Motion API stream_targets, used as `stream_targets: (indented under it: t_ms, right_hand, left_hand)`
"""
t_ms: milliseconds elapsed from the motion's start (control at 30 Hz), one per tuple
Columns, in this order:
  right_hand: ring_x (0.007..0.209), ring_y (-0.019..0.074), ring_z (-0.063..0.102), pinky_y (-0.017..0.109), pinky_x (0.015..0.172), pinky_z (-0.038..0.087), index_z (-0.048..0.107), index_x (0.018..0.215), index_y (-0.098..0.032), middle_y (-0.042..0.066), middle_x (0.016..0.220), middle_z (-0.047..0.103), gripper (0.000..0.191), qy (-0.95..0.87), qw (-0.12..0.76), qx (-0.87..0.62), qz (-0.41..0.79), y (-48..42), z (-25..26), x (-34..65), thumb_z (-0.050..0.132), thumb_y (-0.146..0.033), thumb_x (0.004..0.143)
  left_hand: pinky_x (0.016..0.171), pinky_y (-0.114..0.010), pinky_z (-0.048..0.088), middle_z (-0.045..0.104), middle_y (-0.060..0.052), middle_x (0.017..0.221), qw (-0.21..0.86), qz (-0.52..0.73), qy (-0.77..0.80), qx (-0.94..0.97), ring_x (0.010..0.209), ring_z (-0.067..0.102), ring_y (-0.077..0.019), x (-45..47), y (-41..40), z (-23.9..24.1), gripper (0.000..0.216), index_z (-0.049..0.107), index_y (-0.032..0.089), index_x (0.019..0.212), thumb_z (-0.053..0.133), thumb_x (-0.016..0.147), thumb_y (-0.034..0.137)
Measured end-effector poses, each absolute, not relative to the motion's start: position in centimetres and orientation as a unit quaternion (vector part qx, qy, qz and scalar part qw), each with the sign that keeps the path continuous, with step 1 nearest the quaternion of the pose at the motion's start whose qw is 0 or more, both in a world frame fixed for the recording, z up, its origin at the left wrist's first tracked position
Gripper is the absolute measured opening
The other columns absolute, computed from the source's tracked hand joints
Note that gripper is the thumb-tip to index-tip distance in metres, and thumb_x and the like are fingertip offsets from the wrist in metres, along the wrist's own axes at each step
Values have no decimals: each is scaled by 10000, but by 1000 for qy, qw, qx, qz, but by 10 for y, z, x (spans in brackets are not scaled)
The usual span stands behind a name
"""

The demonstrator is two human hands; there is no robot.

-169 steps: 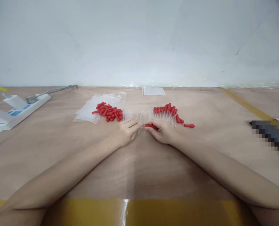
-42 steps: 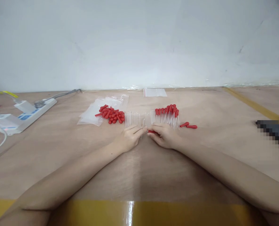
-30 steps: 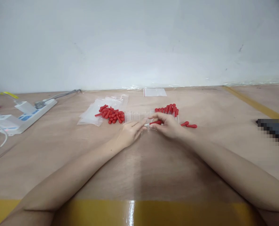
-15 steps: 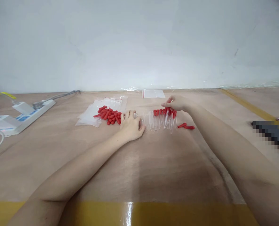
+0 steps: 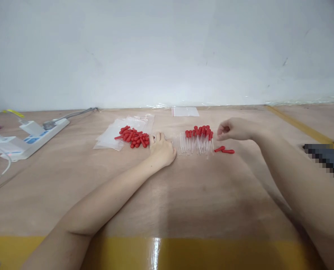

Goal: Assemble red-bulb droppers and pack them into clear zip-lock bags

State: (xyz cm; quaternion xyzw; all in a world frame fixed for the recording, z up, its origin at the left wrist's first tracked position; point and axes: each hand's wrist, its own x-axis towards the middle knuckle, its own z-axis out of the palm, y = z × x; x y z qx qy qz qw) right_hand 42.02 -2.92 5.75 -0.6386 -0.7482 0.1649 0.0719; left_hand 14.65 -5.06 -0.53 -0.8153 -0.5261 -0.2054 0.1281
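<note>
A heap of loose red rubber bulbs point(image 5: 133, 135) lies on clear plastic bags point(image 5: 110, 133). To its right stands a row of clear droppers with red bulbs fitted point(image 5: 196, 139). My left hand point(image 5: 161, 149) rests between the two, fingers curled down over the clear tubes there; what they grip is hidden. My right hand point(image 5: 232, 129) hovers right of the dropper row, fingers loosely bent and apart, holding nothing. Just below it lie two loose red bulbs point(image 5: 224, 150).
A white power strip point(image 5: 29, 137) with cables sits at the left. A small flat zip bag point(image 5: 185, 111) lies by the wall. A blurred dark object point(image 5: 327, 159) is at the right edge. Yellow tape point(image 5: 155, 251) marks the table's front edge.
My right hand carried a finished dropper to the row, let it go and moved right of the row. My left hand shifted back onto the clear tubes beside the bulb heap.
</note>
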Motion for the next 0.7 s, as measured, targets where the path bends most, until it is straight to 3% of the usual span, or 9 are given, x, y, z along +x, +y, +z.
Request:
stream_targets:
  t_ms: [300,467,600,667,700]
  right_hand:
    - [598,132,550,263,568,414,637,700,-204,6,684,631,217,-760,66,-557,329,-39,24,442,646,-408,629]
    - [660,151,568,281,616,432,619,697,-187,25,700,623,255,-759,104,-545,342,-48,46,449,669,-426,623]
    - [617,128,560,304,620,456,610,928,-213,23,785,611,335,-726,225,-525,383,-56,62,430,657,-407,660]
    - [664,131,566,318,653,462,572,1076,-250,31,885,610,384,-724,304,-500,366,-57,58,402,609,-378,716]
    - [717,141,571,325,685,461,588,1060,-244,38,903,612,332,-727,337,-484,351,-57,53,386,569,-362,750]
  left_hand:
    - [674,-504,396,575,-189,813,86,-215,-559,-796,855,486,-347,139,-41,10,268,540,121,620,441,791,302]
    - [626,-408,421,589,-97,656,-8,-196,-557,-807,658,548,-241,117,-38,41,255,479,160,706,342,864,307]
    - [581,-277,406,618,-13,690,-96,-200,-467,-856,591,551,-149,99,-41,41,146,479,181,836,362,878,256]
    - [571,-252,393,623,-7,713,-74,-226,-424,-874,608,555,-139,95,-43,31,137,513,183,880,396,874,253]
    - [592,-253,397,631,-16,747,-49,-251,-405,-878,648,567,-144,93,-44,25,148,532,180,905,408,874,255]
